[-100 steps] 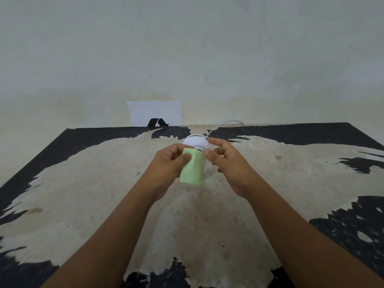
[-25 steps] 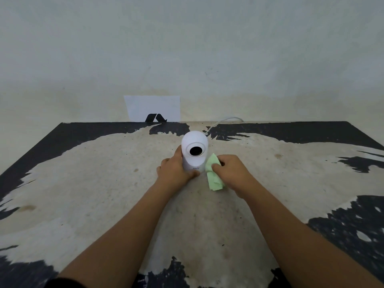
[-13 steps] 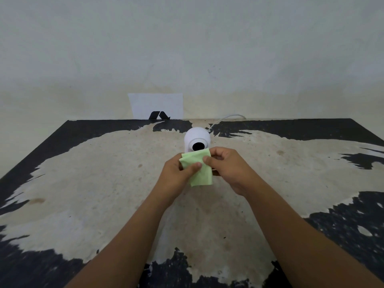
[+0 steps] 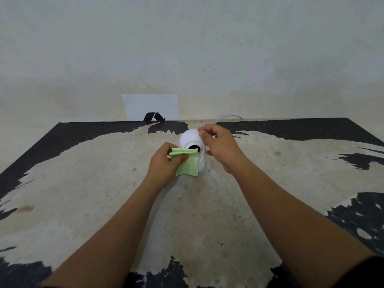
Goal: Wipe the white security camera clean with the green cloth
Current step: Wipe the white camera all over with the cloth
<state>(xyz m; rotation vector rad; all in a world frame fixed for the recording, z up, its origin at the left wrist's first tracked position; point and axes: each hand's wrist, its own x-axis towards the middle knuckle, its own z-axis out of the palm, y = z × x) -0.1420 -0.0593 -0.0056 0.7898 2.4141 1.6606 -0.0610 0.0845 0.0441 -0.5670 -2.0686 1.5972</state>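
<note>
The left hand (image 4: 164, 163) has its fingers (image 4: 182, 157) pinching the folded top edge of the green cloth (image 4: 188, 163), which hangs down against the near left side of the white security camera (image 4: 192, 142). The right hand (image 4: 221, 145) rests curled fingers on the right side of the camera's round head, seemingly steadying it; they pinch nothing. The camera stands upright at the middle of the bench (image 4: 104, 183), towards the far side, lens facing near. To wipe well, I judge the cloth should be pressed flat against the body and drawn around it while the right hand keeps the head from turning or tipping. A white cable (image 4: 227, 117) trails off behind; tugging it is the risk. All bench edges lie well apart from the camera, with bare room on every side
</note>
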